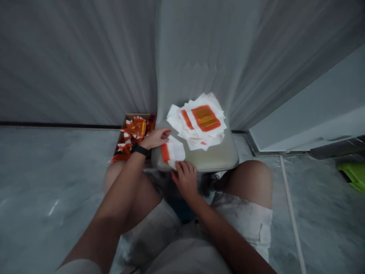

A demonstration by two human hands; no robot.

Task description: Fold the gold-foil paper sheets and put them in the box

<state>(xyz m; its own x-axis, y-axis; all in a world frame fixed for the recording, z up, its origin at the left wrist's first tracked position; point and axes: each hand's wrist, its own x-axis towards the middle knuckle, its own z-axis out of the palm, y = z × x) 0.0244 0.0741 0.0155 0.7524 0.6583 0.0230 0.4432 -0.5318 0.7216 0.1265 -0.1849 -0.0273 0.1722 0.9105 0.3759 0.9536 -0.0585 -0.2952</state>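
A folded white paper piece (177,149) with an orange band lies near the front left of a chair seat. My right hand (186,177) has its fingers curled over the paper's lower edge at the front of the seat. Wearing a black wristband, my left hand (155,139) reaches across the seat's left edge beside the paper's upper corner, thumb and fingers apart. Behind it lies an uneven pile of white papers (202,142), topped by one with an orange square (206,118).
An open cardboard box (124,122) of crumpled orange-and-white pieces (139,127) stands left of the chair (222,156). Grey curtains (85,68) hang behind. My knees flank the seat. A green object (353,175) lies on the floor at far right.
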